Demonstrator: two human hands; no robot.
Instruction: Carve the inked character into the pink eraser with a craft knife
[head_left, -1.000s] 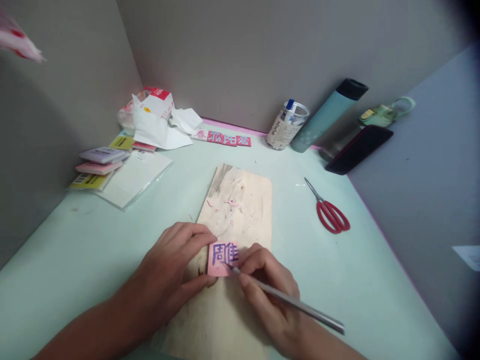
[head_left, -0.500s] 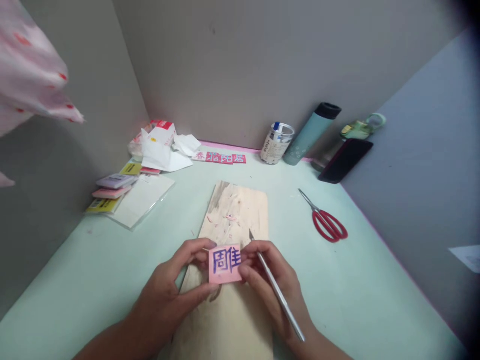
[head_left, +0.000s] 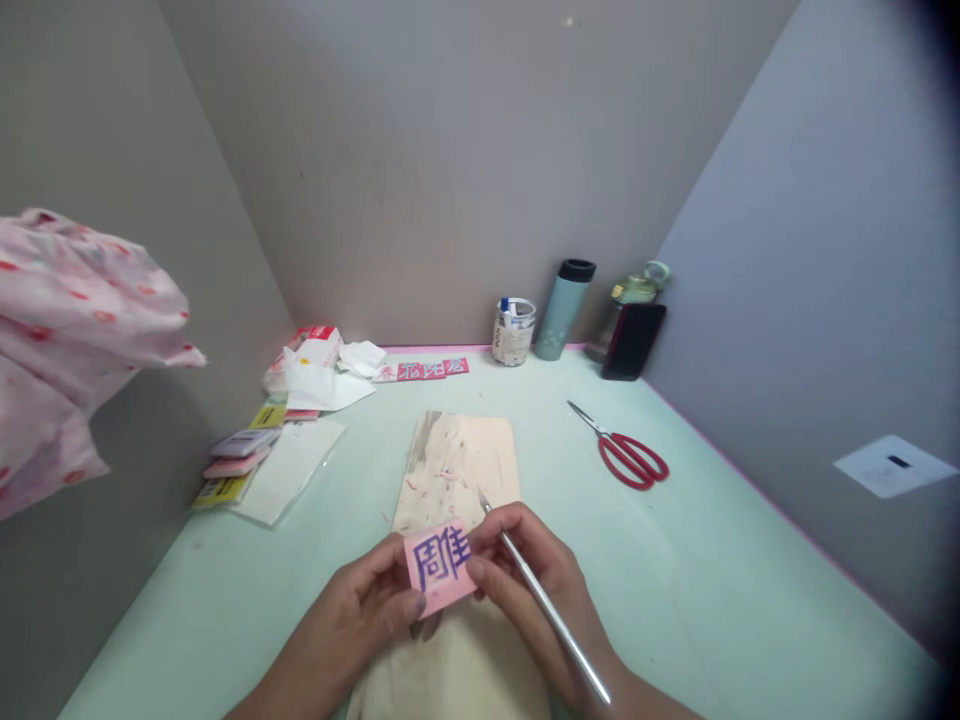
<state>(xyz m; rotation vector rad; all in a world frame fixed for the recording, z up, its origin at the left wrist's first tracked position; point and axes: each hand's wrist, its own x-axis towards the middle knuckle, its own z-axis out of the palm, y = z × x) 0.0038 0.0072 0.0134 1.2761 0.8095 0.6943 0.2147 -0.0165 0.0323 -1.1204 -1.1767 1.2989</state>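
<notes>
A pink square block (head_left: 439, 566) with a dark blue character on its face is held up between both hands, above a wooden board (head_left: 480, 450). My left hand (head_left: 356, 615) pinches its left side, thumb at the lower edge. The fingertips of my right hand (head_left: 536, 575) hold the block's right edge. A silver craft knife (head_left: 555, 620) also rests in my right hand, its blade pointing away toward the far end of the board. Small pink shavings (head_left: 448, 476) lie on the board.
Red-handled scissors (head_left: 634, 460) lie to the right. At the back stand a can (head_left: 514, 335), a blue-green bottle (head_left: 564, 312) and a dark phone (head_left: 634, 342). Carved pink blocks (head_left: 431, 370), tissues (head_left: 319, 380) and packaged blocks (head_left: 244, 445) sit back left. Pink cloth (head_left: 82, 350) hangs left.
The view has tilted upward and shifted, so the table items appear lower. The pink block has turned slightly, its right side higher, and remains in both hands.
</notes>
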